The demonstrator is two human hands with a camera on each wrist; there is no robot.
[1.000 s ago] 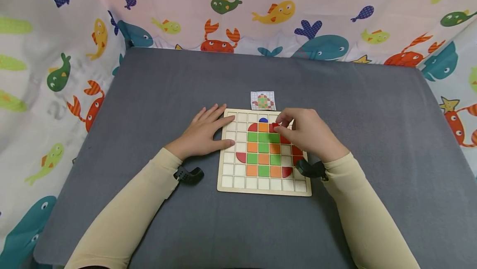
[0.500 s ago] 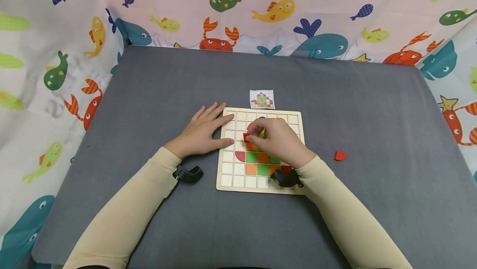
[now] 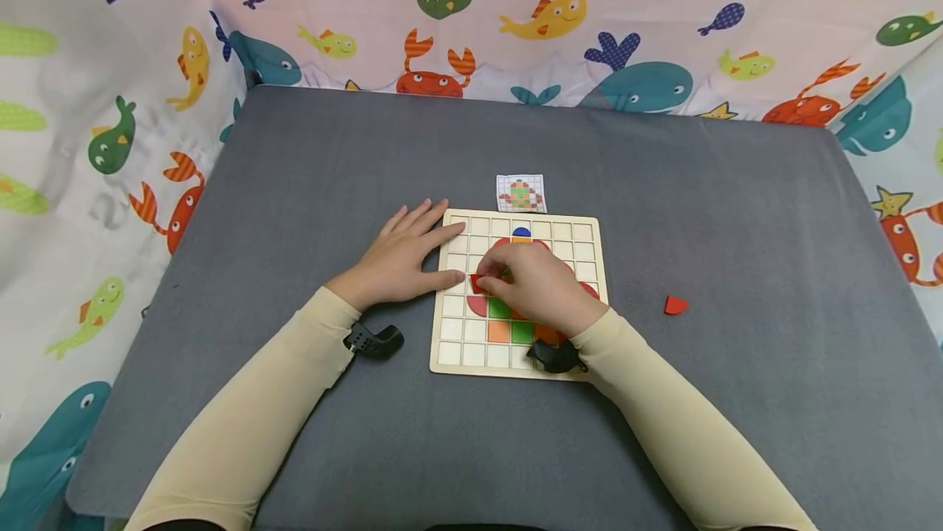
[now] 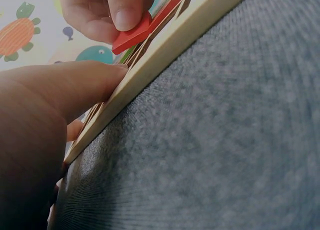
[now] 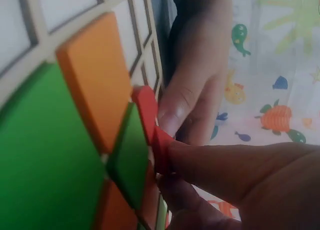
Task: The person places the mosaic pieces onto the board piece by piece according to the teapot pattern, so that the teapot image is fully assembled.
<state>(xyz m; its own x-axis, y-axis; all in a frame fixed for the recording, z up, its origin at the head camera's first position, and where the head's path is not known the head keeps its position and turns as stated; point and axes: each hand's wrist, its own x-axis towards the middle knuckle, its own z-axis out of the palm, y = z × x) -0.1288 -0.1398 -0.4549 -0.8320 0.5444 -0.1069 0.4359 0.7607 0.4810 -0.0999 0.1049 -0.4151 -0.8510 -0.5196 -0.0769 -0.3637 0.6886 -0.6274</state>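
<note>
A wooden grid board [image 3: 449, 353] lies on the table, partly filled with coloured tiles. My left hand [image 3: 401, 257] rests along its left edge, fingers spread and straight, thumb on the rim. Between thumb and fingertips my right hand [image 3: 545, 285] pinches a red tile [image 3: 475, 284], just above a red quarter-circle [image 3: 477, 306] set in the board. In the left wrist view the held red tile [image 4: 132, 38] is tilted, close over the board. Green squares [image 3: 498, 307] and orange squares [image 3: 498, 331] fill the middle columns, some hidden under the right hand. A blue half-circle [image 3: 521, 231] sits at the top.
Behind the board lies a small printed card [image 3: 521, 194] with a coloured grid pattern. One loose red tile [image 3: 675, 305] with a rounded side lies on the grey table [image 3: 751, 228] to the right. A sea-animal curtain [image 3: 508, 65] hangs around the table.
My right hand has moved from the board's upper right to its left side, carrying the red tile. The loose red tile on the right has come into view. The left hand stays put.
</note>
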